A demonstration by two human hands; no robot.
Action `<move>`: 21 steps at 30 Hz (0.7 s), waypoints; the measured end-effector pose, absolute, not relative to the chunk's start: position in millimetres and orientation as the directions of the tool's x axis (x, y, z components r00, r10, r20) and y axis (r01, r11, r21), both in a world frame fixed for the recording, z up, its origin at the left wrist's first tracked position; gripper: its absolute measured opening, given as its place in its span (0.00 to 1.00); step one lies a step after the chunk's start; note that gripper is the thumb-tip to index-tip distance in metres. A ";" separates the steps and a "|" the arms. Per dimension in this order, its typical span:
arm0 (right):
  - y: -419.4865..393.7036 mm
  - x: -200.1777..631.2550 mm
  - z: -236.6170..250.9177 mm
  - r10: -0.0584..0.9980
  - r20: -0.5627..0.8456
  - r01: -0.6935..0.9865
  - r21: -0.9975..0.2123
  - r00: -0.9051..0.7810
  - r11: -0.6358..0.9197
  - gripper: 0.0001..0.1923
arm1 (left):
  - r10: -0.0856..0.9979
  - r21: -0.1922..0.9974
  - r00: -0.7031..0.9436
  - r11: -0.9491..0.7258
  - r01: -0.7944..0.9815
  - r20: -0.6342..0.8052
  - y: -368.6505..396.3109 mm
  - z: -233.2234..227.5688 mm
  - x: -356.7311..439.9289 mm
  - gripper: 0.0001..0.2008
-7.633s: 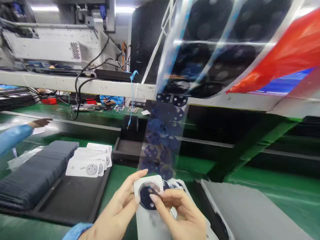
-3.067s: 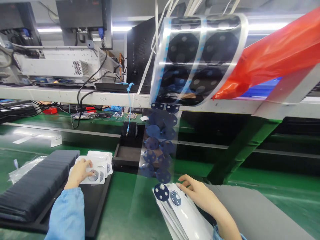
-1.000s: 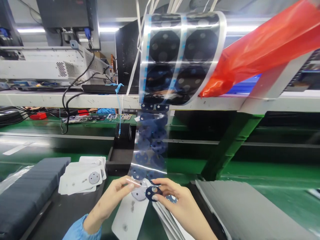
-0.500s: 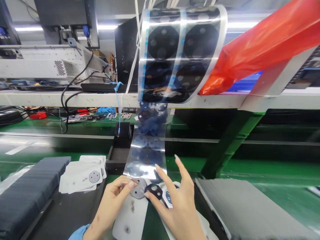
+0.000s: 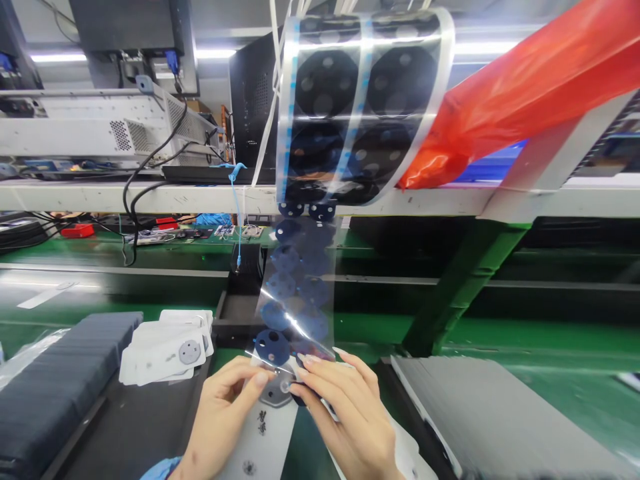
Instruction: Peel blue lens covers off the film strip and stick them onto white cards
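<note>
My left hand holds a white card with a grey round part at its top end. My right hand presses its fingertips on a dark round sticker at that round part. A clear film strip carrying several dark blue round stickers hangs from a big roll overhead, and its lower end rests just above my fingers. More white cards lie under my right hand.
A black tray at the left carries a stack of white cards and a row of dark grey pieces. A small black box stands behind. A grey tray lies right. Red plastic hangs overhead.
My right hand, lifted with spread fingers half a second ago, has come down onto the card's round part. The film strip's lower end has swung closer to my fingers.
</note>
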State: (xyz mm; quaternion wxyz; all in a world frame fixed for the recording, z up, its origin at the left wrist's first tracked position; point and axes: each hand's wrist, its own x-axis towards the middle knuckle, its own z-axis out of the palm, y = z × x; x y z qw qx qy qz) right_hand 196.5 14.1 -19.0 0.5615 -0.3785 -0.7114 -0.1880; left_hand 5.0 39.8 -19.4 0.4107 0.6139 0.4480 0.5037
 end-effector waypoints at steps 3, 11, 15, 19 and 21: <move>14.3 197.9 -20.2 0.273 0.956 0.784 -0.089 -0.105 0.614 0.05 | 0.966 0.956 0.087 -0.255 0.144 0.245 41.6 -18.0 6.1 0.12; 11.8 194.8 -29.0 0.140 0.955 0.845 0.155 -0.260 0.512 0.08 | 0.963 0.954 0.039 -0.270 0.134 0.267 41.0 -16.6 7.3 0.10; 8.2 192.6 -26.3 0.107 0.953 0.835 0.189 -0.282 0.516 0.09 | 0.962 0.953 0.049 -0.274 0.128 0.269 38.5 -12.0 7.1 0.10; 7.3 195.3 -20.0 0.118 0.934 0.827 0.234 -0.337 0.511 0.13 | 0.972 0.972 0.072 -0.228 0.050 0.225 38.4 -9.2 5.0 0.10; 4.3 195.1 -16.8 0.127 0.926 0.817 0.241 -0.355 0.524 0.11 | 0.974 0.976 0.080 -0.216 0.027 0.213 39.9 -9.4 2.9 0.10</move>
